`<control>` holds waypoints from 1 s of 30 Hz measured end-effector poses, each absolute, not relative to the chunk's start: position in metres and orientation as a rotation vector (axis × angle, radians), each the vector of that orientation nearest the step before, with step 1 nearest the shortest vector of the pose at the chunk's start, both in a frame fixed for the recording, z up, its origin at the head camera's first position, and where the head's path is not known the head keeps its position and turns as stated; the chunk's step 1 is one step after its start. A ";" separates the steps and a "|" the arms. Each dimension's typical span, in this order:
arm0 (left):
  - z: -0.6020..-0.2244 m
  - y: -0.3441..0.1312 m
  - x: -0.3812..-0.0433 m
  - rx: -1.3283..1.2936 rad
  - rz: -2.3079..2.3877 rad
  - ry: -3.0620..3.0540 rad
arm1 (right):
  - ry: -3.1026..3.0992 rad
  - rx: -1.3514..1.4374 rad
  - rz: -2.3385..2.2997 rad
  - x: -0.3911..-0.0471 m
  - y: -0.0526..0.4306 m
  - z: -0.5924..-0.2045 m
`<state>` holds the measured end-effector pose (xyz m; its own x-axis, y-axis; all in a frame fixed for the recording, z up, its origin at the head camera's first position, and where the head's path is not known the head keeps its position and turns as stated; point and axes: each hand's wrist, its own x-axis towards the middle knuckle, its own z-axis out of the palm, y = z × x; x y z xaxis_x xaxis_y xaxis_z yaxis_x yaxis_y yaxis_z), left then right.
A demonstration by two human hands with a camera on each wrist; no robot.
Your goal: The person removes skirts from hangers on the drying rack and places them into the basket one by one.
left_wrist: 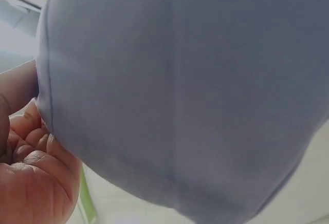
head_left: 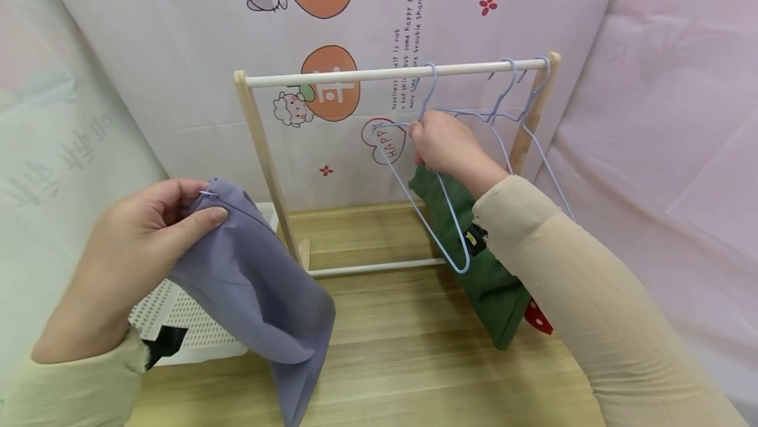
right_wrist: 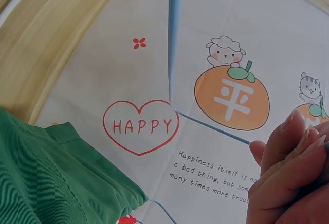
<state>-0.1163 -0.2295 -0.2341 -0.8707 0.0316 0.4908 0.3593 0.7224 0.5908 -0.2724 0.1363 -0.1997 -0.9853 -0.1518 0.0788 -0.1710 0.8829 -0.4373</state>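
Observation:
My left hand (head_left: 133, 243) pinches the top edge of a grey-purple cloth garment (head_left: 249, 282) between thumb and fingers, and its lower part hangs free over the table. In the left wrist view the garment (left_wrist: 175, 90) fills most of the picture. At the rack, my right hand (head_left: 447, 144) grips a light blue hanger (head_left: 464, 269) just below its hook. This hanger bears no clothing, and its hook is at the white rail (head_left: 367, 76). Behind the right forearm hangs a green garment (right_wrist: 61, 178), partly hidden in the head view.
Two more blue hangers (head_left: 502, 91) hang at the rail's right end. A red, white-dotted cloth (head_left: 537, 317) peeks out behind the green garment. Beneath the left hand stands a white perforated basket (head_left: 195, 345). The rack's wooden posts (head_left: 263, 144) stand on a wood-grain table (head_left: 385, 361).

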 end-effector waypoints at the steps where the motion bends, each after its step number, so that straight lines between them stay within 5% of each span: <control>1: -0.233 -0.227 -0.117 -0.311 -0.937 -2.460 | -3.008 0.256 0.705 -0.272 0.137 -0.200; 16: -0.225 -0.215 -0.127 -0.560 -0.954 -2.390 | -3.015 0.251 0.667 -0.275 0.138 -0.201; 30: -0.229 -0.215 -0.131 -0.437 -0.995 -2.322 | -3.008 0.268 0.661 -0.275 0.137 -0.200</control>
<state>-0.1310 -0.2149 -0.2288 -0.7841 0.0717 0.6165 0.4958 0.6699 0.5526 -0.2749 0.1369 -0.2001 -0.9837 -0.1580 0.0856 -0.1794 0.8937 -0.4113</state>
